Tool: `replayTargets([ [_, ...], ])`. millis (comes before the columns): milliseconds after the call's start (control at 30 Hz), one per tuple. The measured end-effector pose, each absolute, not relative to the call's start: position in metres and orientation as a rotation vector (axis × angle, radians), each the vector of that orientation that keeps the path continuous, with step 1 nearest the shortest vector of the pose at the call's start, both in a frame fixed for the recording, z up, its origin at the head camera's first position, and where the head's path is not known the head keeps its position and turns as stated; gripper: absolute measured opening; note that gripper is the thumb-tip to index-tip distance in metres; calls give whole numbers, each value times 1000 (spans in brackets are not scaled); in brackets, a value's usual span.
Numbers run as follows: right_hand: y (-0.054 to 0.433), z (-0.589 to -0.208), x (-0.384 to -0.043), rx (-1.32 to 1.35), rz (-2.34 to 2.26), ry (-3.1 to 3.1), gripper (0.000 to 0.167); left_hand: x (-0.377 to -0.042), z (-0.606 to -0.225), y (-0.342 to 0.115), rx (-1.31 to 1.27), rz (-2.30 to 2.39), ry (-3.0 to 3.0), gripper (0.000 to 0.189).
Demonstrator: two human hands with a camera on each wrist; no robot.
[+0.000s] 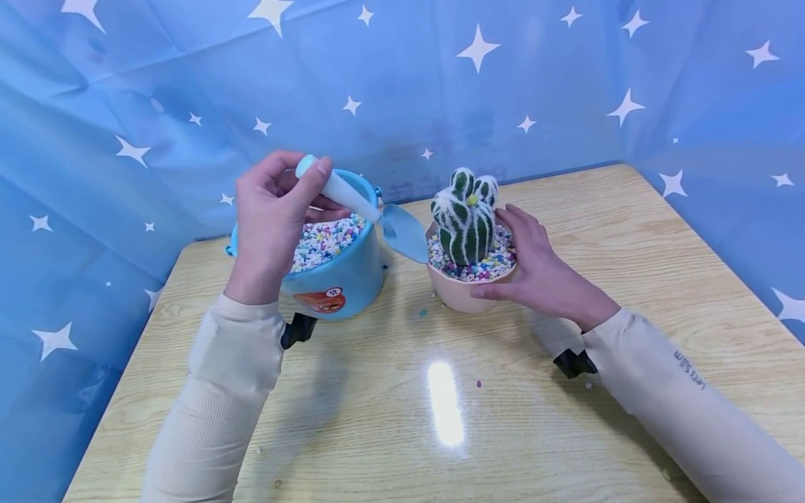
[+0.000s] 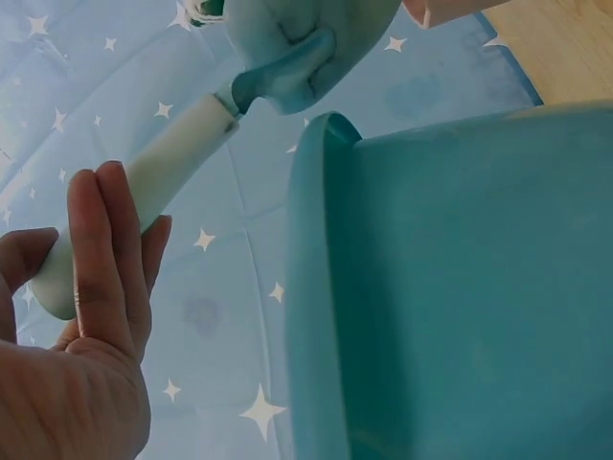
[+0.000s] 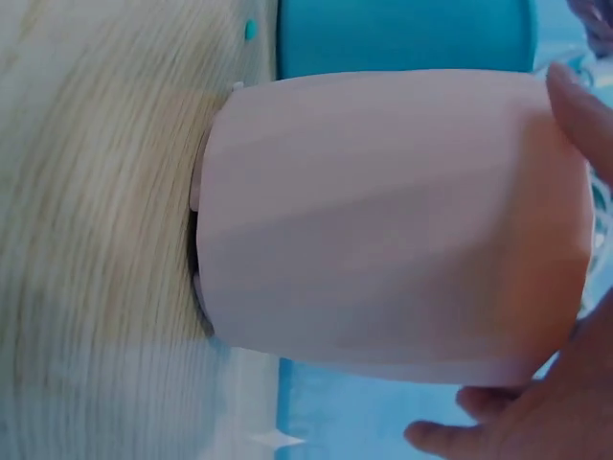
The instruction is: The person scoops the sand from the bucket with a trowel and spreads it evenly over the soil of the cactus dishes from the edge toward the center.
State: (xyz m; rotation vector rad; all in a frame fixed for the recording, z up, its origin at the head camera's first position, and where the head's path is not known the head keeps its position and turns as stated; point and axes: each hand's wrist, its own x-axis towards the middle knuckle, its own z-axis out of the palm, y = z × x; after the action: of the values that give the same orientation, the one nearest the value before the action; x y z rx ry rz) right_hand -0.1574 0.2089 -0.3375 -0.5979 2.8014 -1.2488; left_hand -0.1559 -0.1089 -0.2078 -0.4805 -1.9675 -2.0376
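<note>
My left hand (image 1: 270,209) grips the pale handle of a light blue toy shovel (image 1: 404,232). The shovel slants down to the right, its blade tip at the left rim of a pink flower pot (image 1: 459,295). In the left wrist view, fingers and thumb lie round the handle end (image 2: 177,158). A green cactus (image 1: 465,227) with white fuzzy lines stands in the pot among colourful pebbles (image 1: 497,258). My right hand (image 1: 537,269) holds the pot's right side, thumb in front and fingers behind. The right wrist view shows the pot wall (image 3: 383,230) close up.
Left of the pot stands a blue bucket (image 1: 355,283) holding many colourful pebbles (image 1: 327,241), partly hidden by my left hand. A few stray pebbles, one of them pink (image 1: 479,383), lie on the wooden table (image 1: 377,433). A blue star-patterned cloth (image 1: 415,91) hangs behind.
</note>
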Motion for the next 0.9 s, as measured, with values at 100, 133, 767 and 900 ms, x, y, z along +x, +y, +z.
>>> replayTargets([
  [100,210,-338,-157,-629,-1268,2791,119,-156,-210,-113,-464,-2046,-1934,20],
  [133,210,-339,-158,-636,-1274,2793,119,-156,-211,-116,-450,-2057,-1911,21],
  [767,207,-331,-149,-494,-1183,2877,119,-151,-198,-233,-142,-1699,-1579,21],
  [900,209,-325,-146,-478,-1113,2901,123,-155,-195,-240,-76,-1386,-1837,18],
])
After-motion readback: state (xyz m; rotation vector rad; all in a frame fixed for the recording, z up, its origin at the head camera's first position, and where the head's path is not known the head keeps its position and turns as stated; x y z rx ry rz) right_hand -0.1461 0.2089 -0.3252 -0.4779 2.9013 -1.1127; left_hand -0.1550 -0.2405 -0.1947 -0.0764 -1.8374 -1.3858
